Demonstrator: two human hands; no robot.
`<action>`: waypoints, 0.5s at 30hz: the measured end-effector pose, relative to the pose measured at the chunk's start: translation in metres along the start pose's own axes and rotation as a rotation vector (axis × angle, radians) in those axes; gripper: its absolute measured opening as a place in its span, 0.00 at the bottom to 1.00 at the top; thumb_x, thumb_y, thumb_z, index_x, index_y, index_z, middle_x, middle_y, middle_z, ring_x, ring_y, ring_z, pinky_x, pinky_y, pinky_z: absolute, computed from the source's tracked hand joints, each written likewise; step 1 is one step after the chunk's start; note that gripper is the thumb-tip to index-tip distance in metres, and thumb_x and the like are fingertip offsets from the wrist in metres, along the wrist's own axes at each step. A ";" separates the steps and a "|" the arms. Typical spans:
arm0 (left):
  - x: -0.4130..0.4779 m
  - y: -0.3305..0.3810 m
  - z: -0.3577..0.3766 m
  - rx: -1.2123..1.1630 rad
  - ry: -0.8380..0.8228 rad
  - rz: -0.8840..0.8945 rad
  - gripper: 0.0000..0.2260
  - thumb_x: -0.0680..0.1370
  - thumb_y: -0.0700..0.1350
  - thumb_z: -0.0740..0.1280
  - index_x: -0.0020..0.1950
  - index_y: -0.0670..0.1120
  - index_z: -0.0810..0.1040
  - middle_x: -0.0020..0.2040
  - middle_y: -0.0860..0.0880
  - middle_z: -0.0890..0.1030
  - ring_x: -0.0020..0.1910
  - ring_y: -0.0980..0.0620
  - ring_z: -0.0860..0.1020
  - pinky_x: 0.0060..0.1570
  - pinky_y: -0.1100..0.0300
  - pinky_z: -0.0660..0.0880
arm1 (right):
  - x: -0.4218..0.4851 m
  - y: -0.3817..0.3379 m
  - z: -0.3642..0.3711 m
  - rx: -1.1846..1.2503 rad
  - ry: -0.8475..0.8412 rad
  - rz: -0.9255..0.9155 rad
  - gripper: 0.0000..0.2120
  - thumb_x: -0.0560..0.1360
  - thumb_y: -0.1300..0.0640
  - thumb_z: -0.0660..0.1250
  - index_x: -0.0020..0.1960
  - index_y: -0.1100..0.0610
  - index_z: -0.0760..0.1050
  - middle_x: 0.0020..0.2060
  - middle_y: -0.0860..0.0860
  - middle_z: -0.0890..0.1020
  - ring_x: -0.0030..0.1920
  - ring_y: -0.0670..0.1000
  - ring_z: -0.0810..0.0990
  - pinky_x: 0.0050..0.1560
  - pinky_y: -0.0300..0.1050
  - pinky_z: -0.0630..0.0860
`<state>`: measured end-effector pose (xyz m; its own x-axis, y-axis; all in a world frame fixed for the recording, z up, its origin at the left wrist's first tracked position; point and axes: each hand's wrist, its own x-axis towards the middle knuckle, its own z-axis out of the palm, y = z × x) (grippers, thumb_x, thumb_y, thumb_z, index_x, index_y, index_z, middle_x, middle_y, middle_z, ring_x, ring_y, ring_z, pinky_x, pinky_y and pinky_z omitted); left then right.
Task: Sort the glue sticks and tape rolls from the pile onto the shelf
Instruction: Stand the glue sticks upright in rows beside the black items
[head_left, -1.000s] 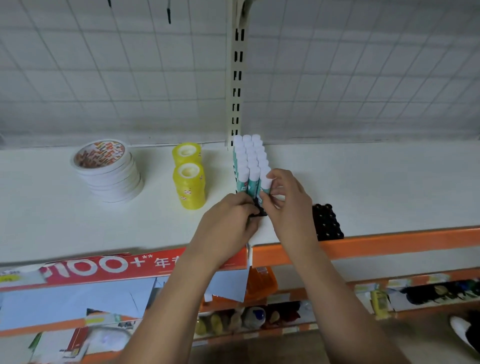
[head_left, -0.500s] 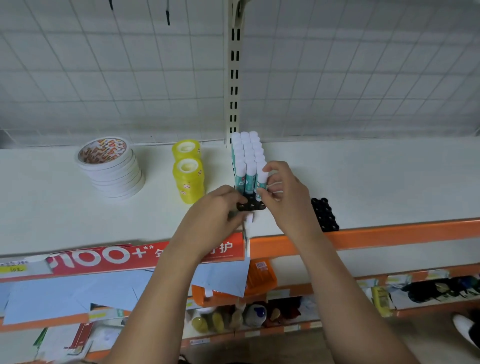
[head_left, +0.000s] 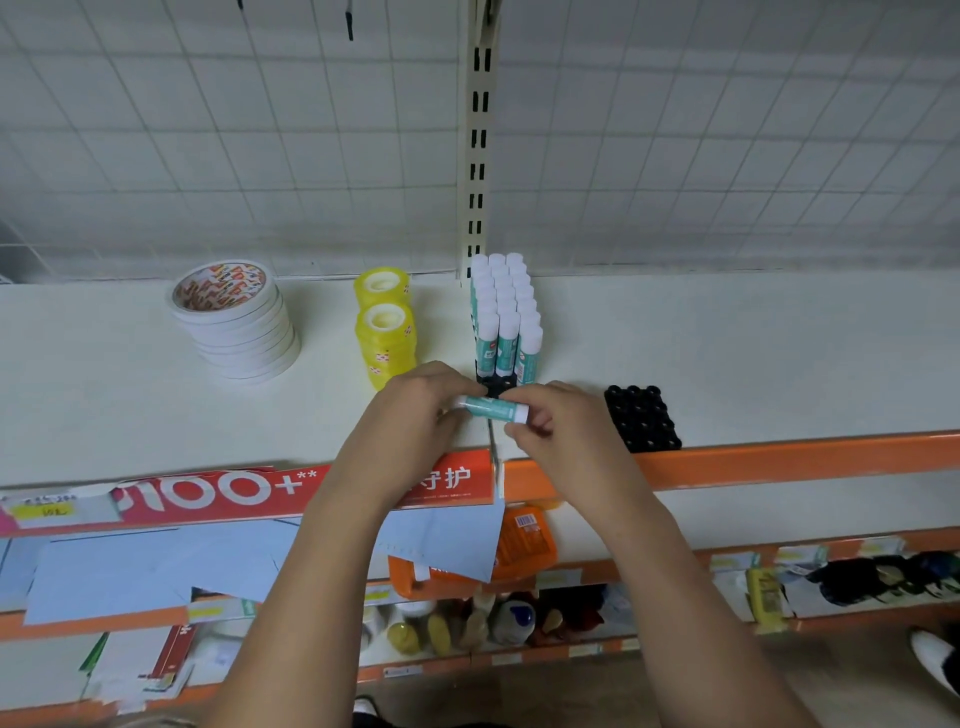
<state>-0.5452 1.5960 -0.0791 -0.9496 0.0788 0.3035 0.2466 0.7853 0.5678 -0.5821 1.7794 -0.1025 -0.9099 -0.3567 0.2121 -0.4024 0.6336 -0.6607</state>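
Both hands hold one glue stick (head_left: 492, 408) in front of the person, just above the front part of the white shelf (head_left: 753, 364). The stick lies nearly horizontal, with its teal label in the middle and white at both ends. The left hand (head_left: 410, 421) grips its left end with curled fingers, and the right hand (head_left: 558, 423) pinches its right end between thumb and fingers. The stick is therefore between the two hands, and each hand covers a little of it.

Directly behind the held stick stands a block of upright glue sticks (head_left: 501, 312), white caps up, in three rows that go back to the slotted post (head_left: 478, 156). They stand in a black holder (head_left: 491, 385), and its front edge shows just behind the fingers. To the right, near the orange shelf edge (head_left: 779, 457), lies a second black holder (head_left: 643, 420) with round sockets, apart from the right hand.

To the left of the glue sticks are two stacks of yellow tape rolls (head_left: 385, 332), one behind the other; the near stack is just beside the left hand. Further left, well apart, stands a stack of white tape rolls (head_left: 236, 322). A wire grid (head_left: 208, 156) forms the back wall. Below the shelf edge hangs a red sign (head_left: 234, 493).
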 end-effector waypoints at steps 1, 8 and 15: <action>0.001 0.001 0.001 -0.014 0.030 -0.003 0.14 0.75 0.36 0.70 0.60 0.47 0.81 0.52 0.51 0.79 0.48 0.53 0.78 0.51 0.58 0.76 | 0.000 0.000 -0.001 0.000 0.015 0.007 0.16 0.74 0.59 0.72 0.60 0.49 0.80 0.43 0.41 0.76 0.40 0.34 0.75 0.43 0.23 0.69; 0.007 0.007 0.001 -0.104 0.267 -0.161 0.08 0.72 0.45 0.75 0.50 0.47 0.82 0.41 0.57 0.81 0.39 0.60 0.79 0.40 0.71 0.73 | 0.001 0.001 -0.005 0.050 0.054 0.043 0.15 0.74 0.55 0.71 0.60 0.49 0.80 0.43 0.42 0.81 0.42 0.37 0.77 0.43 0.29 0.72; 0.023 0.017 -0.002 -0.160 0.409 -0.121 0.07 0.73 0.43 0.75 0.50 0.47 0.84 0.45 0.55 0.82 0.39 0.64 0.78 0.42 0.77 0.70 | 0.010 0.009 -0.003 -0.053 0.081 0.051 0.13 0.75 0.59 0.70 0.59 0.53 0.80 0.51 0.45 0.77 0.42 0.38 0.73 0.44 0.22 0.67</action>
<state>-0.5629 1.6096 -0.0609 -0.8268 -0.2820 0.4868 0.1959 0.6668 0.7190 -0.5952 1.7836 -0.1039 -0.9335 -0.2676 0.2386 -0.3585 0.6860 -0.6332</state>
